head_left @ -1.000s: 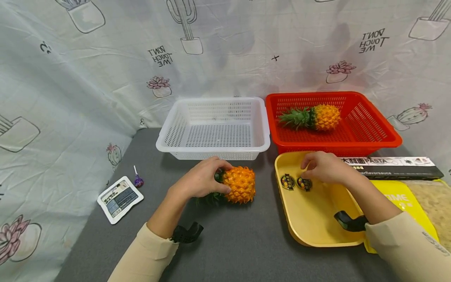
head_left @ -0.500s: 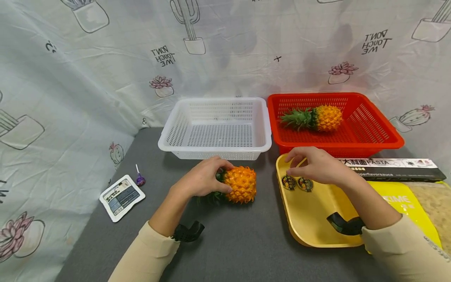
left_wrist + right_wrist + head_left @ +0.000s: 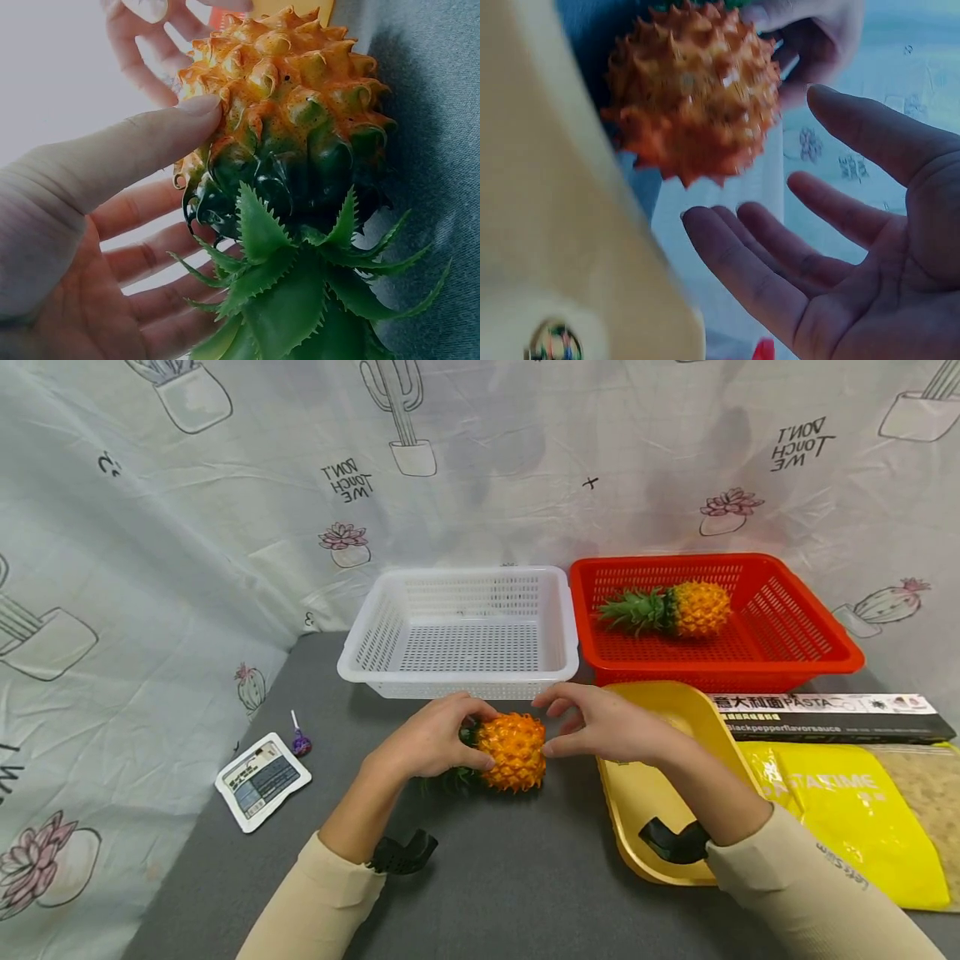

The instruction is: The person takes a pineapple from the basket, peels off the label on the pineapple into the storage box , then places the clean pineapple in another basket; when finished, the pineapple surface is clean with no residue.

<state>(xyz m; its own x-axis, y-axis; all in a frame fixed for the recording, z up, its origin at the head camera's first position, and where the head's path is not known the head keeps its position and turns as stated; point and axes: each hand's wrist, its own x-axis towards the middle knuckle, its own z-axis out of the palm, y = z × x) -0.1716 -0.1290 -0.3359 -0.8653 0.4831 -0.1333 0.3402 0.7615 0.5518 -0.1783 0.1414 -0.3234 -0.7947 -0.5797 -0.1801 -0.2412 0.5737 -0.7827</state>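
A small orange pineapple point(image 3: 513, 753) with green leaves lies on its side on the grey table, fruit end to the right. My left hand point(image 3: 435, 739) grips it near the crown. In the left wrist view, the thumb point(image 3: 161, 142) lies on the pineapple point(image 3: 292, 112) and the other fingers pass behind it. Close to the fruit's right end is my right hand point(image 3: 603, 727), its fingers apart and nothing held. The right wrist view shows a gap between the right hand point(image 3: 840, 262) and the pineapple point(image 3: 697, 94).
Behind stand a white basket point(image 3: 457, 678) and a red basket point(image 3: 720, 675) holding another pineapple point(image 3: 699, 608). A yellow tray point(image 3: 652, 827) lies under my right forearm. Farther right are a pasta box point(image 3: 832, 718) and a yellow bag point(image 3: 855, 827). A white packet point(image 3: 262, 782) and lollipop point(image 3: 301, 744) lie left.
My right hand has moved left from above the yellow tray to beside the pineapple. The left hand and the pineapple have stayed in place.
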